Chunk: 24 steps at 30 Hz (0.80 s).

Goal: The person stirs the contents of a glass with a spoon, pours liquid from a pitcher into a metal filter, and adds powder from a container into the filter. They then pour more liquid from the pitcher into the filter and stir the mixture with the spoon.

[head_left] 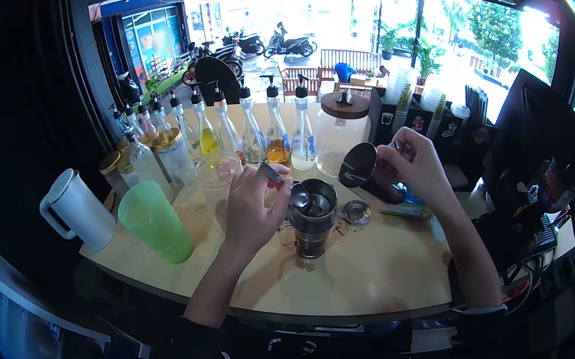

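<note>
My left hand [257, 201] is closed on the handle of a metal spoon [300, 196], whose bowl is at the mouth of a metal filter cup [314, 204]. The filter cup sits on a glass mug [311, 243] that holds dark liquid. Up to the right, my right hand [408, 163] pinches a dark round lid [358, 165], tilted and held above the counter. A small metal lid [357, 213] lies right of the mug.
Pump bottles [279, 132] line the back of the counter [275, 284], beside a large wood-lidded jar [342, 136]. A green pitcher [157, 221] and a white jug [82, 209] are at left. Stacked cups [400, 93] and a dark monitor [538, 130] stand at right.
</note>
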Each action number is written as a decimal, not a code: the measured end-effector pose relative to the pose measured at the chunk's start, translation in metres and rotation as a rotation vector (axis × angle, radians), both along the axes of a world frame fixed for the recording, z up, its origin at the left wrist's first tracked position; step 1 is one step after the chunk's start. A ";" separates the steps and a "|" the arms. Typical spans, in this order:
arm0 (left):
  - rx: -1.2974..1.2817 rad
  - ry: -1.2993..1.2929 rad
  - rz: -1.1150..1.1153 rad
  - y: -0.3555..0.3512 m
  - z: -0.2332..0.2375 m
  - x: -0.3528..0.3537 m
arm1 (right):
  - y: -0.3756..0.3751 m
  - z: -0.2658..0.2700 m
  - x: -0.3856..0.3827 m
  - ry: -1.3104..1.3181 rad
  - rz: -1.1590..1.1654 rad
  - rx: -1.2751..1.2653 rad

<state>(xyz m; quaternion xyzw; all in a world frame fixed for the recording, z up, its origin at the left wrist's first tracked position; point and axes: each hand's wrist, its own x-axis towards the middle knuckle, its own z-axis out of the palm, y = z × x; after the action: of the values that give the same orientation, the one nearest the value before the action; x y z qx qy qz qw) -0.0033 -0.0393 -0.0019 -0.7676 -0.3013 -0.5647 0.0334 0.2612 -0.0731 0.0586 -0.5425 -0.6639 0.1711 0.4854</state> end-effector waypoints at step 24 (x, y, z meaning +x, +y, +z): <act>0.172 -0.020 -0.059 0.002 -0.011 0.002 | -0.023 -0.221 0.068 0.762 -0.145 -0.009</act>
<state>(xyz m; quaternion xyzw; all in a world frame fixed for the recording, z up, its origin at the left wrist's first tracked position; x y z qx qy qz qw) -0.0009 -0.0378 -0.0133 -0.7648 -0.2292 -0.5968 0.0796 0.3289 -0.0958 -0.1622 -0.4879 -0.3951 0.3284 0.7057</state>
